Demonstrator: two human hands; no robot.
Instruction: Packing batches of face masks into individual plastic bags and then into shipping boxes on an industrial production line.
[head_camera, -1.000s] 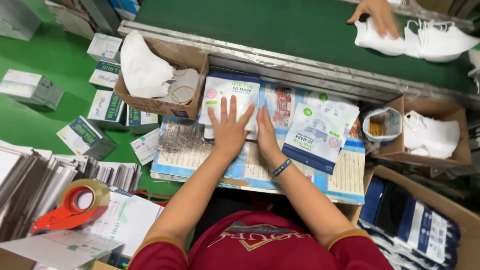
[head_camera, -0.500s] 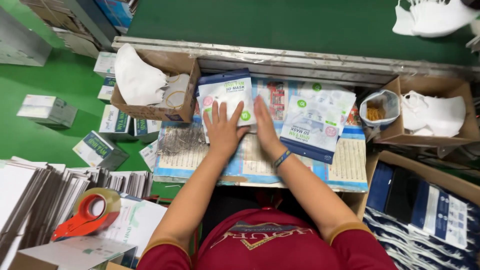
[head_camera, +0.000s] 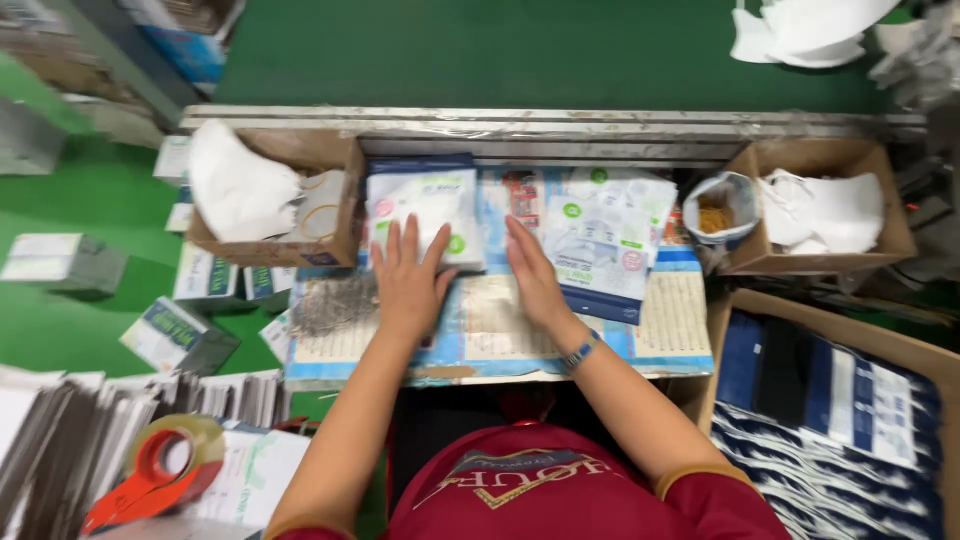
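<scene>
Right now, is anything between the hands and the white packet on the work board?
Nothing visible: the left hand lies flat on the white packet, and the right hand presses against its right edge.

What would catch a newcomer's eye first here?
Probably the two bare hands at the centre: the left hand lies flat on a white mask packet, with the right hand edge-on beside it. A cardboard box of white masks sits to the left, and an orange tape dispenser stands out at lower left.
</scene>
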